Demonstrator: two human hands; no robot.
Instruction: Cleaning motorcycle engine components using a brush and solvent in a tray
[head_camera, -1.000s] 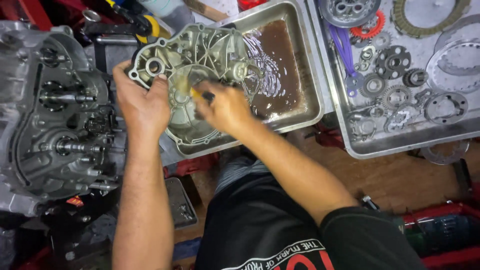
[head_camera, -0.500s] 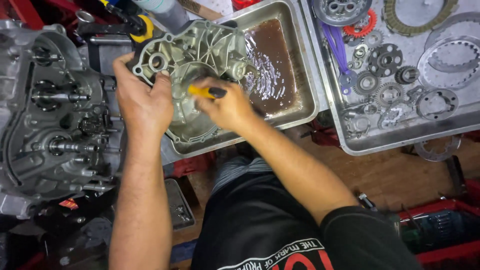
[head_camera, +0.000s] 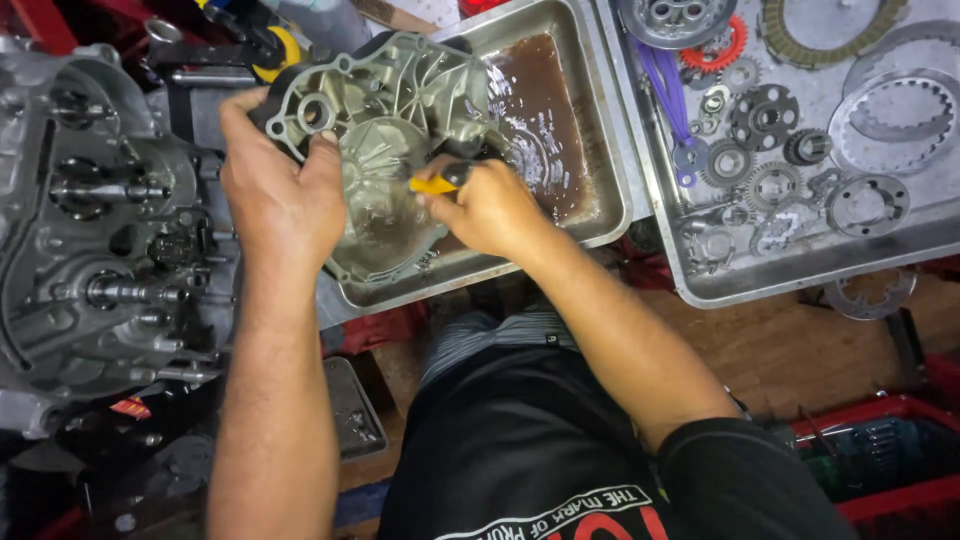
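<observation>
Lower now, my right hand clamps the yellow-handled tool inside the engine cover; my left hand grips its edge.

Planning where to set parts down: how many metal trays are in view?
2. One metal tray with brown liquid sits under the engine cover; the other lies to its right, holding gears and clutch plates. Others may be out of frame.
</observation>
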